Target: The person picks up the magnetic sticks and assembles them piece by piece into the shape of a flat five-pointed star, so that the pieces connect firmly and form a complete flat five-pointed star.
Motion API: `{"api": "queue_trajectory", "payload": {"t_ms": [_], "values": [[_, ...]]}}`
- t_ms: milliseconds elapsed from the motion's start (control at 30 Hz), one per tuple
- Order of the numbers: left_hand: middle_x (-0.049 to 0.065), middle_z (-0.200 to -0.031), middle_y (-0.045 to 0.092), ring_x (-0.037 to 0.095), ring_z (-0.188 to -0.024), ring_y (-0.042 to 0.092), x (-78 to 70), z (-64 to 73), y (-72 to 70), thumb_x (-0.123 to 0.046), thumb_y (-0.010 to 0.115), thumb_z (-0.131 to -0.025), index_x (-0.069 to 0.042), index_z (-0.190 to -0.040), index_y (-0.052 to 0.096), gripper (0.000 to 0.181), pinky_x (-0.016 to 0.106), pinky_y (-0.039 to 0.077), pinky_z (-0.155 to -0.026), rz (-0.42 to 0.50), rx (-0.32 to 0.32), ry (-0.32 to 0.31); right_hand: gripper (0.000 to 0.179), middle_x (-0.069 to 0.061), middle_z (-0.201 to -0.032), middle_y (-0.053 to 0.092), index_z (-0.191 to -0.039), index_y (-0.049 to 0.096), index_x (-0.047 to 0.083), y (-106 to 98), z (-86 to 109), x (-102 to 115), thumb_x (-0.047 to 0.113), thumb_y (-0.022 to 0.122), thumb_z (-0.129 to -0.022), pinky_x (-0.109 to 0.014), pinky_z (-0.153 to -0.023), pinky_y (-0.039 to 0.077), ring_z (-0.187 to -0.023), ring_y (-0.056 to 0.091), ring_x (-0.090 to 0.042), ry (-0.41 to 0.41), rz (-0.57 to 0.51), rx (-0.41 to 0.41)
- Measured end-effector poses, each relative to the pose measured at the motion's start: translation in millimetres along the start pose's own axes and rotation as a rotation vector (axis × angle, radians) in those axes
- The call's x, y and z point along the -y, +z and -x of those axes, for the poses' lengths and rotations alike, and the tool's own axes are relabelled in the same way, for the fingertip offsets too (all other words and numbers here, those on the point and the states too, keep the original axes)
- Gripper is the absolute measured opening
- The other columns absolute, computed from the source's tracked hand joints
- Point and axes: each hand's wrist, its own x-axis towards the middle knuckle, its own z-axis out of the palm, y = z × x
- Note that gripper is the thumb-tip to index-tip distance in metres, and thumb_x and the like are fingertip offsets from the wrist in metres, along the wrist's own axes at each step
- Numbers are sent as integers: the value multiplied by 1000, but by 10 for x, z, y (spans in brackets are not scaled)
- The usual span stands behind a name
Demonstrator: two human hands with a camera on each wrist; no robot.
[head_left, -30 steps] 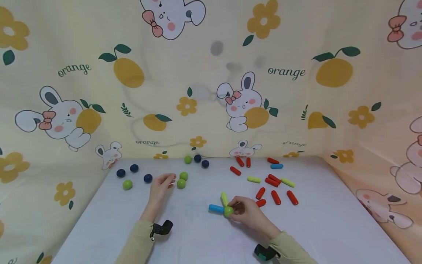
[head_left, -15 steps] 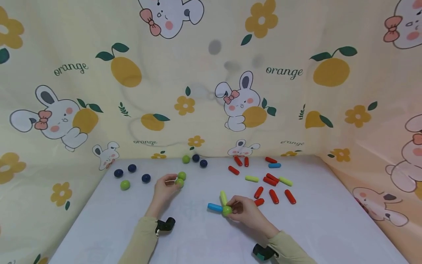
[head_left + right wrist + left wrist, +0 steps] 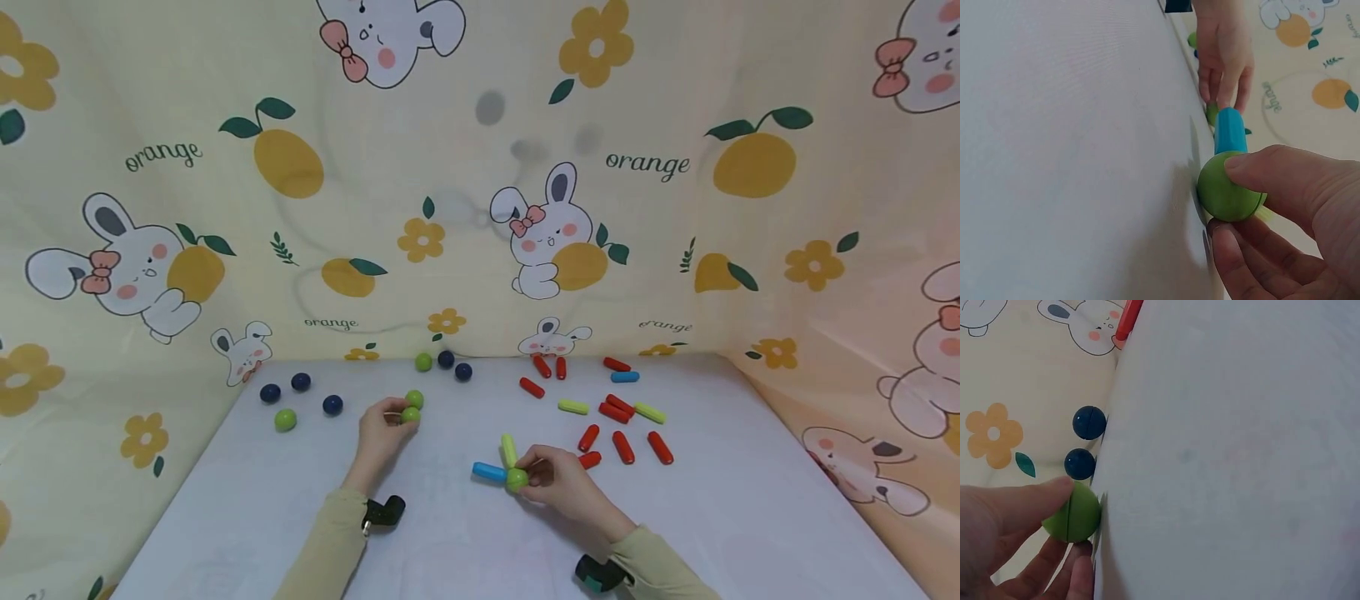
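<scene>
My left hand point(image 3: 381, 433) pinches a green ball point(image 3: 410, 415) between thumb and fingers, close over the table. In the left wrist view a seam line runs across this green ball point(image 3: 1074, 515). Another green ball point(image 3: 415, 398) lies just behind it. My right hand point(image 3: 558, 482) holds a second green ball point(image 3: 1230, 187) between thumb and fingertips near the table's middle. A blue stick point(image 3: 489, 472) juts left from that ball, and a light green stick point(image 3: 509, 450) points away toward the back.
Dark blue balls point(image 3: 332, 405) and a green ball point(image 3: 285, 419) lie at the left; more balls sit at the back edge. Red sticks point(image 3: 622, 447), light green sticks point(image 3: 573, 407) and a blue stick point(image 3: 625, 377) are scattered right. A printed curtain point(image 3: 420, 283) rises behind the table.
My left hand has moved right and taken hold of the nearer green ball. The right hand stays in place with its ball and the two sticks.
</scene>
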Motion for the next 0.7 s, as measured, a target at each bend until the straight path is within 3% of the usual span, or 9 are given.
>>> {"api": "queue_trajectory", "payload": {"t_ms": [233, 467, 700], "values": [[6, -109, 62, 21, -94, 58, -16, 80, -1, -10, 75, -82, -7, -113, 65, 33, 34, 51, -81, 20, 35, -26, 28, 1, -105, 63, -107, 65, 14, -19, -18, 22, 13, 77, -82, -29, -81, 54, -90, 61, -19, 1, -18, 32], [6, -113, 61, 20, -99, 60, -147, 213, 103, -17, 72, -86, -7, -118, 64, 34, 35, 52, -86, 107, 181, -60, 29, 0, -108, 63, -108, 65, 14, -52, -39, 14, 11, 77, -81, -32, -85, 53, -95, 61, -20, -8, -44, 60], [6, -110, 63, 19, -99, 59, -242, 259, 348, -21, 70, -87, -7, -117, 64, 33, 31, 52, -84, 96, 310, -39, 30, 0, -109, 62, -108, 66, 14, -56, -68, -8, 10, 77, -81, -32, -87, 53, -98, 60, -20, -17, -48, 78]]}}
